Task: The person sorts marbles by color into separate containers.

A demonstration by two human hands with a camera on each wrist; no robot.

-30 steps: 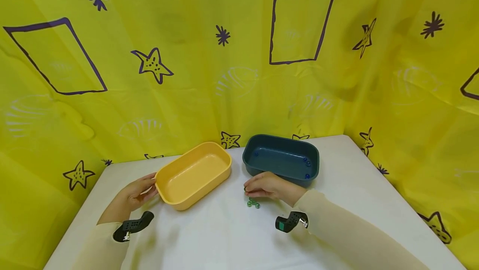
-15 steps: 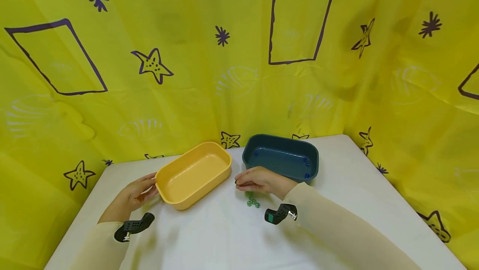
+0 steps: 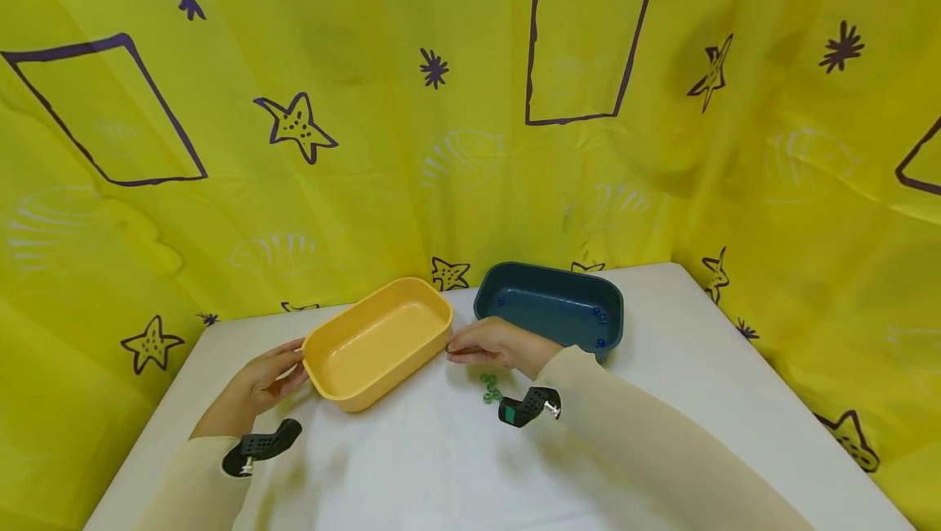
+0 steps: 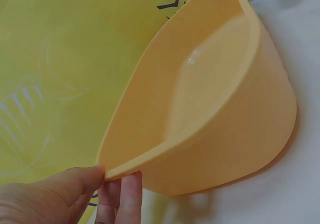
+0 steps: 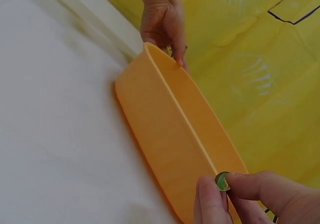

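Note:
In the right wrist view, my right hand (image 3: 496, 343) pinches a green glass marble (image 5: 222, 181) between thumb and fingers. That hand is close by the right end of a yellow plastic tub (image 3: 400, 372), the marble right at its rim in the wrist view. My left hand (image 3: 268, 376) grips the tub's left end, with thumb and fingers at the rim (image 4: 145, 159). No marbles show inside the yellow tub. Several green marbles (image 3: 488, 388) lie on the white table below my right hand.
A dark blue tub (image 3: 551, 314) stands at the back right, holding several blue marbles (image 3: 601, 319); my right hand and sleeve overlap its front edge. A yellow patterned curtain (image 3: 367, 212) hangs behind and beside the white tabletop (image 3: 412, 474).
My right hand has moved left from the green marbles toward the yellow tub's right end, carrying a marble. My left hand has stayed at the tub's rim.

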